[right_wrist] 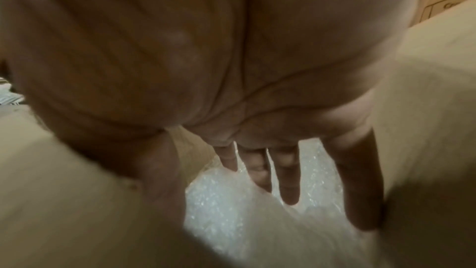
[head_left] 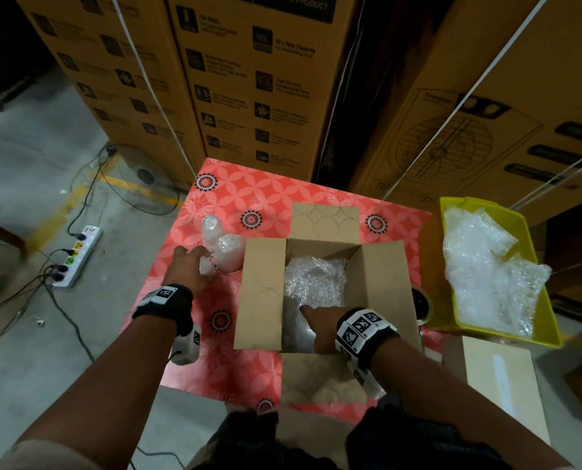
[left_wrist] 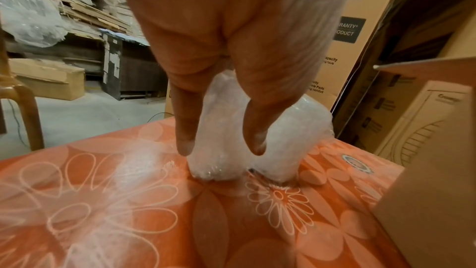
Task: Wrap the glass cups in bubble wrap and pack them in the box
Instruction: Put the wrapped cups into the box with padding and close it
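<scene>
Your left hand [left_wrist: 231, 38] held its grip around a bubble-wrapped cup [left_wrist: 219, 136] upright on the floral vinyl surface [left_wrist: 128, 211]. Your right hand [head_left: 320, 330], fingers straight, reached inside the corrugated box [head_left: 384, 283] onto bubble wrap [head_left: 313, 279]. Nearby carton [left_wrist: 360, 27] print read "PRODUCT".

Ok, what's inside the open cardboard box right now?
Crumpled bubble wrap lines the cardboard box, and the right hand reaches in, fingers straight. Whatever lies under the wrap is hidden.

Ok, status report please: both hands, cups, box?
Left hand gripping wrapped cup on table. Right hand open inside box, on bubble wrap. Nothing blocking.
</scene>
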